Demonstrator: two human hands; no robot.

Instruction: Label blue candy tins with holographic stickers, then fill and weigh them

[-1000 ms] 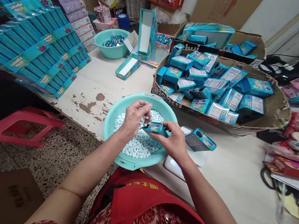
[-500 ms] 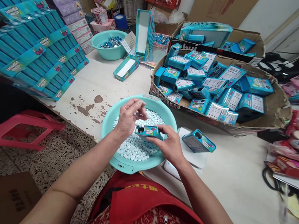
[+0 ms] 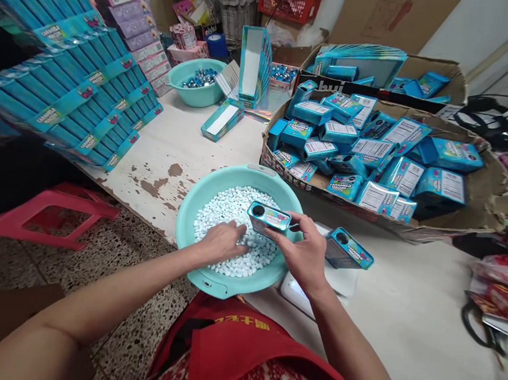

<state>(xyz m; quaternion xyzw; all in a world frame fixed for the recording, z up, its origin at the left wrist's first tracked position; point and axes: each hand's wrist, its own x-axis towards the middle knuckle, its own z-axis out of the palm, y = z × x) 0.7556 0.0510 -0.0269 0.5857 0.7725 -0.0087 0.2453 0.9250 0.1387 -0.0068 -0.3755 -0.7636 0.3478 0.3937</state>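
Note:
A turquoise basin (image 3: 188, 209) in front of me is filled with small pale-blue candies (image 3: 223, 202). My left hand (image 3: 225, 244) reaches into them, fingers apart and fingertips partly sunk among the candies. In my right hand (image 3: 304, 247) is a small blue candy box (image 3: 273, 219), gripped by its sides over the basin's right part. Its top faces up and has a round dark hole at the left end. Another blue box (image 3: 348, 250) with a similar hole stands to the right, on a white scale (image 3: 297, 293) partly hidden by my right hand and forearm.
A torn cardboard carton (image 3: 491, 181) full of blue boxes lies behind on the right, another carton (image 3: 456, 82) beyond it. Stacked display trays (image 3: 70, 93) fill the left side. A second basin (image 3: 199, 95) with wrapped candies stands at the back. A red stool (image 3: 63, 213) is at lower left.
My left hand has come down from the box's hole into the candies, opening its fingers. My right hand's box appears slightly farther right. The view has shifted a little.

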